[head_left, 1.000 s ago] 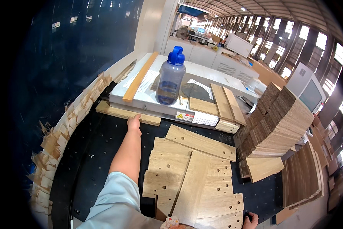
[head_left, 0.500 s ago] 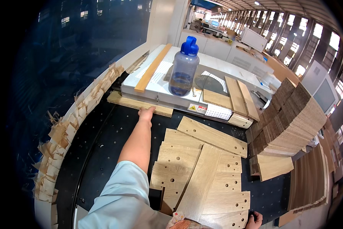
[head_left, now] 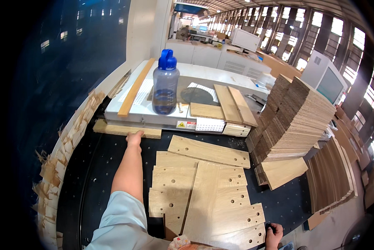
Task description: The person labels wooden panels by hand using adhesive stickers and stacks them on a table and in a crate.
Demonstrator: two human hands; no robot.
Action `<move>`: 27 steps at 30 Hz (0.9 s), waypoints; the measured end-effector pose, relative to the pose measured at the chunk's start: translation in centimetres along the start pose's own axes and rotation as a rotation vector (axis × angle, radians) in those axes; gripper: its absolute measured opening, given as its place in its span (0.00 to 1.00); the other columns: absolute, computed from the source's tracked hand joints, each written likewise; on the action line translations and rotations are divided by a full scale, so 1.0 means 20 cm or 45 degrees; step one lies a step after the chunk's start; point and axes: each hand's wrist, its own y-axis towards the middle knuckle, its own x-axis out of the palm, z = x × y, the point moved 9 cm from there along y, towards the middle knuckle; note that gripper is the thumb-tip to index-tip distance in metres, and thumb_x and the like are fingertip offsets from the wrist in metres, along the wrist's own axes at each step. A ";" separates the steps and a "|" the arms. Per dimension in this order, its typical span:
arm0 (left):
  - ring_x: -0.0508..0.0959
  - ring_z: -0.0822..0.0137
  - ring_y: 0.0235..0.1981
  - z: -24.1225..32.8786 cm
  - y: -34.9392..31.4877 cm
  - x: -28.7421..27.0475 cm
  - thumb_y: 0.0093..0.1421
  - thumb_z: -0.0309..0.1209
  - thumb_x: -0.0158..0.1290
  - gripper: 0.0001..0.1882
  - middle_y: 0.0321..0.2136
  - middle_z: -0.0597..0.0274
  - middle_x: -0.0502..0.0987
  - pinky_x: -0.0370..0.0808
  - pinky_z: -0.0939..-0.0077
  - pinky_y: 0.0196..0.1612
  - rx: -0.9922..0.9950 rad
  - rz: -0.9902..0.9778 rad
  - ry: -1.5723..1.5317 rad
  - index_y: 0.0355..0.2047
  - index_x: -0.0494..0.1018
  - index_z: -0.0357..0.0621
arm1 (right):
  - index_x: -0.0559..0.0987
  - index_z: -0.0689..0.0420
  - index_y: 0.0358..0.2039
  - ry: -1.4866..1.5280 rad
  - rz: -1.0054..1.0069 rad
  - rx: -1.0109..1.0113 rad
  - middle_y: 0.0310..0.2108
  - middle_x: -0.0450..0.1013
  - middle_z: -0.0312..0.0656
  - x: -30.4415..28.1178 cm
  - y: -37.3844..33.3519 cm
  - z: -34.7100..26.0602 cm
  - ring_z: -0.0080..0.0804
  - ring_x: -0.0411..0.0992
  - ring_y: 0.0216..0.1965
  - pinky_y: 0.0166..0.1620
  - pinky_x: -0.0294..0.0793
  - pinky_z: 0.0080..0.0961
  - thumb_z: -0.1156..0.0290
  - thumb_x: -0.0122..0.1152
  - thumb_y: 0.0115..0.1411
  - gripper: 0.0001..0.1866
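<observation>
My left hand (head_left: 135, 137) reaches forward and grips a narrow light wooden board (head_left: 112, 128), which lies along the front of the white machine bed (head_left: 132, 119). My fingers are closed over its near edge, and part of the grip is hidden. At the lower right, my right hand (head_left: 274, 234) has its fingers curled beside the edge of the loose boards. A dark patch shows at its fingertips; what it holds is unclear. Between my arms, several wood-grain panels with drilled holes (head_left: 172, 192) overlap on the black perforated table (head_left: 99, 175). One plain panel (head_left: 201, 200) lies across them.
A water bottle with a blue lid (head_left: 165, 91) stands on the machine bed, near a wooden strip (head_left: 137, 87) and a few short boards (head_left: 228, 104). To the right rises a tall stack of panels (head_left: 293, 121). Frayed edge strips (head_left: 66, 154) line the left side.
The view has turned to the right, so the whole scene sits further left. My left hand stays on the narrow board, and my right hand remains by the panels, showing more fully now.
</observation>
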 end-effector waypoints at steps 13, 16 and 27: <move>0.59 0.53 0.60 0.11 -0.21 -0.01 0.47 0.35 0.58 0.42 0.61 0.48 0.54 0.58 0.53 0.58 -0.007 0.035 0.046 0.61 0.53 0.37 | 0.75 0.63 0.26 0.214 0.109 0.088 0.29 0.71 0.41 0.00 -0.01 0.08 0.30 0.69 0.33 0.41 0.69 0.24 0.82 0.57 0.44 0.06; 0.60 0.53 0.59 0.10 -0.20 -0.01 0.46 0.35 0.58 0.41 0.60 0.48 0.55 0.58 0.54 0.57 0.018 0.066 0.051 0.59 0.55 0.35 | 0.76 0.63 0.27 0.143 0.138 0.088 0.29 0.71 0.41 -0.02 0.00 0.06 0.29 0.69 0.33 0.41 0.69 0.24 0.82 0.57 0.44 0.06; 0.66 0.66 0.35 -0.04 0.04 -0.03 0.44 0.32 0.59 0.27 0.38 0.56 0.70 0.65 0.63 0.42 0.073 0.116 -0.017 0.45 0.66 0.37 | 0.75 0.64 0.30 0.133 0.080 0.018 0.30 0.72 0.41 0.01 0.00 0.09 0.28 0.70 0.34 0.42 0.69 0.23 0.82 0.56 0.47 0.07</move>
